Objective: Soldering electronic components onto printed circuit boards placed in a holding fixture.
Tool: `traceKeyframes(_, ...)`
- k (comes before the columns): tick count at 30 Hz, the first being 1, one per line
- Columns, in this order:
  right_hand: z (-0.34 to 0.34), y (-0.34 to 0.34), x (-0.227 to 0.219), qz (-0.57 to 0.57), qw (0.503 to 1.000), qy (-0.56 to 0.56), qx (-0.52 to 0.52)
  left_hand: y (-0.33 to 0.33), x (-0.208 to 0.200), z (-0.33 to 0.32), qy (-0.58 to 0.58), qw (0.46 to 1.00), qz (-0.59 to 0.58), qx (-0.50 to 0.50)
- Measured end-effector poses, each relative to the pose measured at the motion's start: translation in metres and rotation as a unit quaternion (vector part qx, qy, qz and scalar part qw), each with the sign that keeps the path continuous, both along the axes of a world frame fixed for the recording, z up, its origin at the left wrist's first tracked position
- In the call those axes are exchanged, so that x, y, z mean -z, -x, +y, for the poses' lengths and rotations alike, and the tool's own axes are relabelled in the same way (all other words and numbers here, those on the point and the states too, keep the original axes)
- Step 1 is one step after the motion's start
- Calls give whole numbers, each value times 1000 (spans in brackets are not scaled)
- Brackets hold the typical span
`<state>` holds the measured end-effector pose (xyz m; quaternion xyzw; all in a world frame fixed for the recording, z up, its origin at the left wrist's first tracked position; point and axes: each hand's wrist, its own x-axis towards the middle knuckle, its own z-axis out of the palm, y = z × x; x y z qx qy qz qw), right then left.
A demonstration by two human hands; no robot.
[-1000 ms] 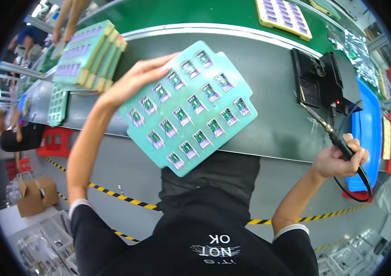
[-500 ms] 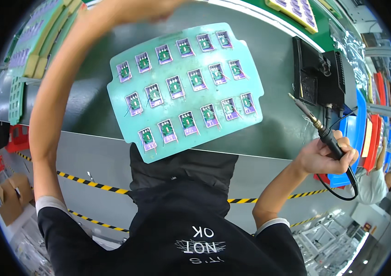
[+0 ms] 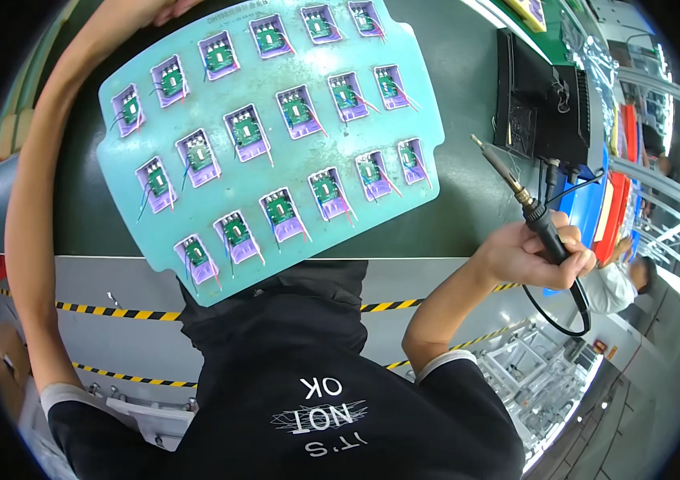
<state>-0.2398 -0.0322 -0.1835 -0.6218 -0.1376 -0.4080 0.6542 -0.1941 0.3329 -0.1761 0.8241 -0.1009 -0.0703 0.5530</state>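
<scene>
In my right hand (image 3: 544, 254) is a black soldering iron (image 3: 544, 228), its metal tip pointing up and to the left beside the tray. My fingers wrap round its handle, and a black cord loops below. The turquoise tray (image 3: 260, 184) lies tilted across the workbench, its near corner jutting over the front edge. Rows of purple housings sit in its slots, each with a green circuit board (image 3: 296, 108) and thin red and dark wires. My left hand (image 3: 172, 10) is at the tray's far left edge, mostly cut off by the picture's top, so its grip is hidden.
A black soldering station (image 3: 560, 120) stands on the right of the dark green workbench (image 3: 468, 80). Beyond it are blue and red bins (image 3: 618, 204). Foam trays (image 3: 8, 132) are stacked at the far left. Another person (image 3: 616, 284) is at the right.
My left hand has moved left and partly out of the top of the picture. The view has come closer to the tray. My right hand still holds the soldering iron.
</scene>
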Motion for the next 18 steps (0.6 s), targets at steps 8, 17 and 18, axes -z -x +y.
traceKeyframes(8, -10, -1, 0, -24, 999, 16, -41, -6, -1, -21, -106, 993, -39, 46)
traceKeyframes(17, -21, -4, 0, -61, 984, 4, -167, -8, -11, -46, -151, 987, -15, 48)
traceKeyframes(18, -23, -5, 0, -64, 982, 14, -180, -9, -12, -49, -167, 985, -6, 41)
